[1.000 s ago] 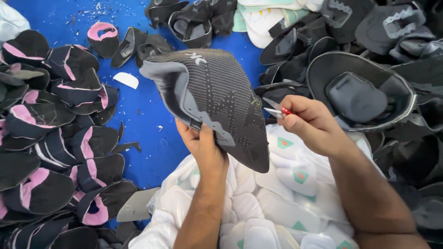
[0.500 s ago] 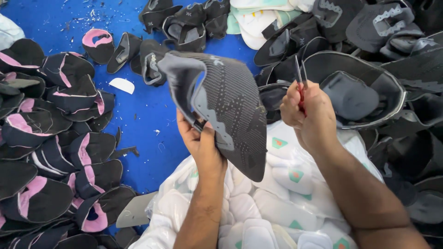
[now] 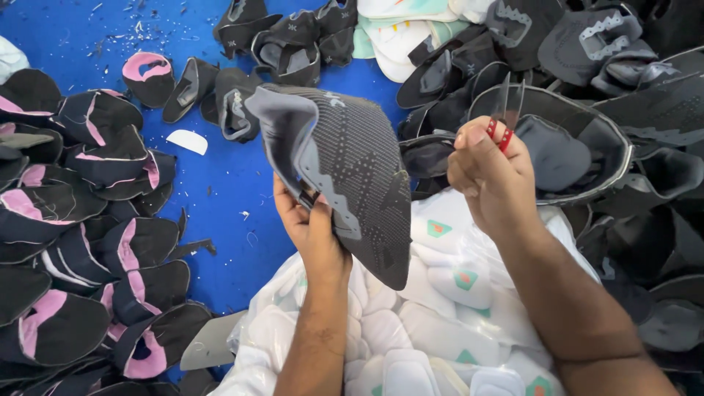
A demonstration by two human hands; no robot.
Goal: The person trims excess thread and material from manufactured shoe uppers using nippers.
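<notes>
Head view: left hand (image 3: pixel 312 227) grip closed on lower edge of grey knit shoe upper (image 3: pixel 345 165), held up over blue surface (image 3: pixel 227 198). Right hand (image 3: pixel 491 176) grip closed on red-handled snips (image 3: pixel 504 121), blades up, apart from upper. Advice: keep knit taut, bring blades only to stray threads, clear of fabric.

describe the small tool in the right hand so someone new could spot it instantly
Start at the white plastic bag of pale insoles at bottom centre and follow the right hand up from it. Sticking up from that fist is a pair of small thread snips: thin metal blades with a red grip, the only red, shiny item among the black shoe uppers.
</notes>
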